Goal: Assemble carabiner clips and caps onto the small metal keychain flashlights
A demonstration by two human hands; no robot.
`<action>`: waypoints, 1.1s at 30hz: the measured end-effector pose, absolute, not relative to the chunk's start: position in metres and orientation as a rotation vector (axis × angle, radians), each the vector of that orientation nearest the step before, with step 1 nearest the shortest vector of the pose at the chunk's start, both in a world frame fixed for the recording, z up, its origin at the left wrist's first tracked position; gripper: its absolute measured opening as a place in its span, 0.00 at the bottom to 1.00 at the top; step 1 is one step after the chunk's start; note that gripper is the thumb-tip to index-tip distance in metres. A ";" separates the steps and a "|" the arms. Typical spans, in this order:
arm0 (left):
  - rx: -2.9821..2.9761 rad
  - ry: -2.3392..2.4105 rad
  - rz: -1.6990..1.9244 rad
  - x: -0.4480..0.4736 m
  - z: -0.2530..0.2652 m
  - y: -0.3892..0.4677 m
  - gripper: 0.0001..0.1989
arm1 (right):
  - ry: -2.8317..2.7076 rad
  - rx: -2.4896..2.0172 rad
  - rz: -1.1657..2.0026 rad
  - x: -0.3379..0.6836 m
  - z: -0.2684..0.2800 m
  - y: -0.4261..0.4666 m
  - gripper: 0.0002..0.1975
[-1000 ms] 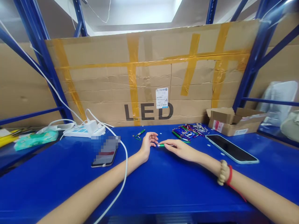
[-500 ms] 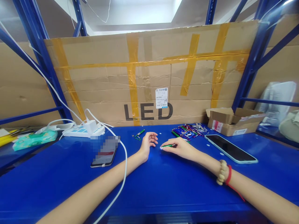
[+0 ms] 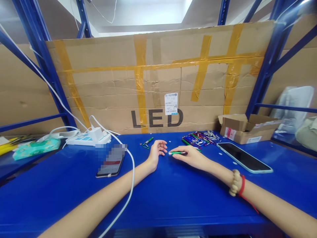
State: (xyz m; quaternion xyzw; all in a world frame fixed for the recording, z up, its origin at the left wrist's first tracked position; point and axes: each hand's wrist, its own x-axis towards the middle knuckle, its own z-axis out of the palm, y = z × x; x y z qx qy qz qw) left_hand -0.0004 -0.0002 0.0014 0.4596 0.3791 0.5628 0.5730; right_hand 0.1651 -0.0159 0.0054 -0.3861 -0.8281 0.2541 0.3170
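Green with a silver tip, a slim tube [image 3: 177,153] is pinched between the thumb and fingers of the right hand [image 3: 193,156] in the head view, its tip pointing at the left hand [image 3: 156,154], whose fingers are parted and loosely curled. Whether the tube touches the blue tabletop [image 3: 173,195] cannot be told. Beyond the hands lie a small green piece with a loop [image 3: 150,140] and, farther right, a pile of coloured tubes [image 3: 201,138] near an open cardboard box [image 3: 256,132].
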 end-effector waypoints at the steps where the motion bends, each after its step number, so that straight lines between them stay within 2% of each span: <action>1: 1.076 0.888 1.319 0.000 0.001 0.000 0.11 | -2.188 -1.010 0.674 0.165 0.006 -0.016 0.17; 33: 1.076 0.889 1.307 0.000 0.003 -0.002 0.10 | -2.221 -1.037 0.638 0.167 0.009 -0.019 0.17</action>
